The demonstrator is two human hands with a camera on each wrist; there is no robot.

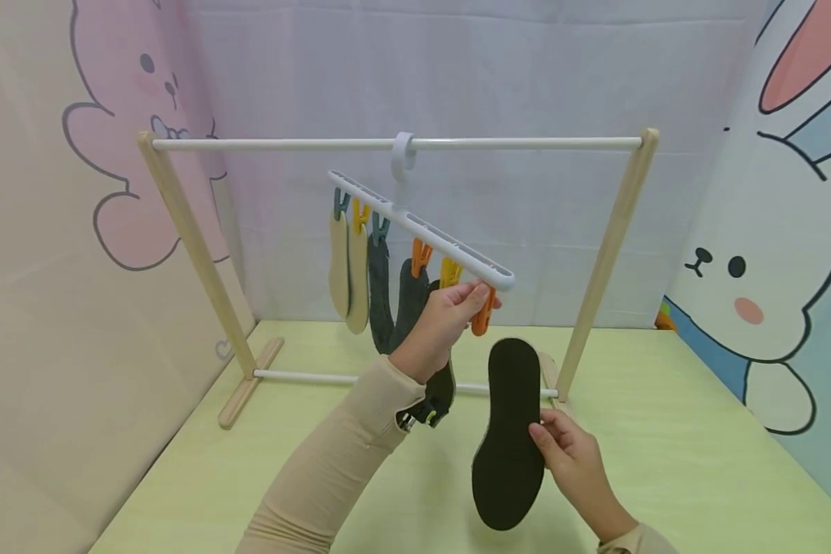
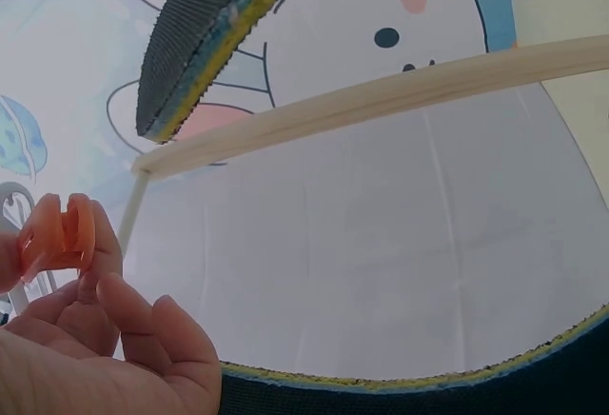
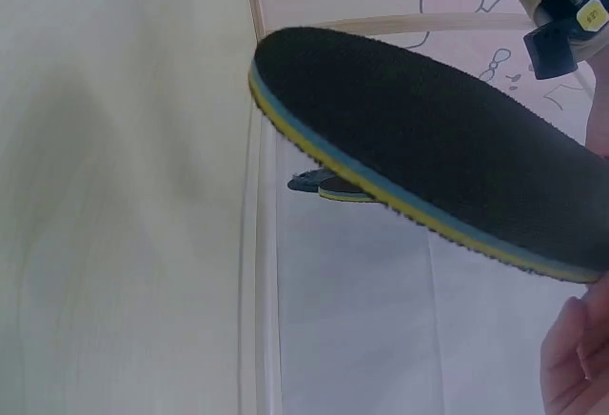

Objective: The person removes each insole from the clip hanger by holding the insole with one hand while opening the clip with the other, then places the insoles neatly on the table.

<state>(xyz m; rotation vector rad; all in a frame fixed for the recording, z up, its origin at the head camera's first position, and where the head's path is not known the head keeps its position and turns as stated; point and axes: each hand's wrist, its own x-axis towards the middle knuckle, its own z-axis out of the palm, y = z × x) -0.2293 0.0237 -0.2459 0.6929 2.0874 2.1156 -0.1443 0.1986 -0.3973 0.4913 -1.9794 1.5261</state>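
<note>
My left hand (image 1: 443,319) pinches an orange clothespin (image 1: 483,314) at the near end of a white clip hanger (image 1: 450,246). In the left wrist view, the orange clothespin (image 2: 59,234) sits between thumb and fingers. My right hand (image 1: 576,462) grips the edge of a black insole (image 1: 505,438), held upright below and apart from that clothespin. The right wrist view shows the black insole (image 3: 419,139) with its blue and yellow layered edge. Farther along the hanger, beige insoles (image 1: 358,285) and dark insoles (image 1: 379,300) hang from clothespins; my left arm partly hides a black insole (image 1: 445,388).
The hanger's hook (image 1: 402,154) sits over the white top bar (image 1: 526,144) of a wooden-legged rack (image 1: 605,261). A lower bar (image 1: 305,378) runs just above the pale yellow-green table (image 1: 699,462). Cartoon-printed cloths (image 1: 755,254) flank the rack.
</note>
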